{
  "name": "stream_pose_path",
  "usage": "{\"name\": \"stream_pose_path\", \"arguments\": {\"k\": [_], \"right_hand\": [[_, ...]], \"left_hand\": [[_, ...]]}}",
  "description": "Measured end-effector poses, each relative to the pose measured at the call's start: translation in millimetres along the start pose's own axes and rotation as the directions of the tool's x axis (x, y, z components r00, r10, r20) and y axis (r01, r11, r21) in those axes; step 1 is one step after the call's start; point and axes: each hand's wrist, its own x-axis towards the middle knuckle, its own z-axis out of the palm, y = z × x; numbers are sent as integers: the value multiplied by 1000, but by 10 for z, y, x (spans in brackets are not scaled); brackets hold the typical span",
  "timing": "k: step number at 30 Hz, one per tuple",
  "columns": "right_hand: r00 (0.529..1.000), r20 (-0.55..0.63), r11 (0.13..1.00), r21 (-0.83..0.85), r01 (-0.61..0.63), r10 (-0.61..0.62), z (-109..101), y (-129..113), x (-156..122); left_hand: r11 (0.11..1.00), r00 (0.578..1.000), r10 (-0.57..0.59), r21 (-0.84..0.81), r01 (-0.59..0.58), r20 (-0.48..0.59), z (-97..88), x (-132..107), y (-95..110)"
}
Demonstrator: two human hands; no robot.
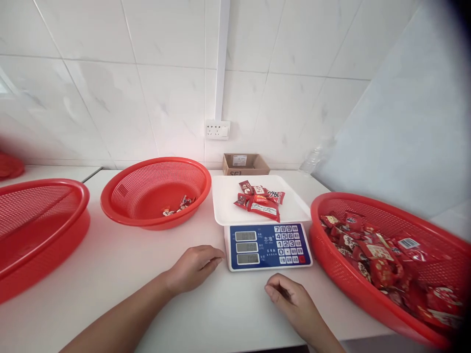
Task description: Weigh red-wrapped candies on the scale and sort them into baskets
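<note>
A digital scale [268, 245] with a blue keypad panel stands mid-table. Its white tray [228, 201] carries a small pile of red wrapped candies [260, 201]. My left hand [194, 267] rests on the table just left of the scale's front corner, fingers loosely curled, holding nothing. My right hand [290, 299] lies on the table in front of the scale, fingers curled inward, nothing visible in it. A red mesh basket [368, 294] at the right is full of red candy packets [382, 260]. Another red basket [154, 189] left of the scale holds a few candies [180, 205].
A third red basket [37, 230] sits at the far left edge. A small cardboard box [245, 164] stands against the tiled wall behind the scale, below a wall socket [218, 129]. The white table's front edge runs close below my right hand.
</note>
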Motion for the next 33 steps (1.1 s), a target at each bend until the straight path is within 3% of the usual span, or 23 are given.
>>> {"name": "stream_pose_path", "arguments": {"k": [9, 14, 19, 22, 25, 28, 33], "right_hand": [[998, 47, 999, -15, 51, -50, -37, 36, -57], [995, 59, 997, -6, 76, -76, -48, 35, -71], [990, 72, 992, 2, 122, -122, -52, 40, -74], [989, 42, 990, 21, 142, -143, -40, 63, -81], [987, 20, 987, 35, 156, -157, -37, 89, -88], [985, 54, 986, 32, 164, -165, -48, 115, -90], [984, 53, 984, 58, 166, -169, -26, 170, -83]], "left_hand": [[995, 986, 12, 101, 5, -166, -4, 9, -20], [985, 968, 80, 167, -41, -238, -66, 97, 132], [926, 939, 254, 339, -168, -230, -186, 359, 349], [871, 942, 279, 462, -166, -188, -256, 532, 409], [819, 960, 209, 570, -66, -189, -360, 659, 387], [776, 958, 88, 621, 106, -273, -562, 715, 278], [636, 884, -191, 632, 443, -428, -1083, 541, -108]]}}
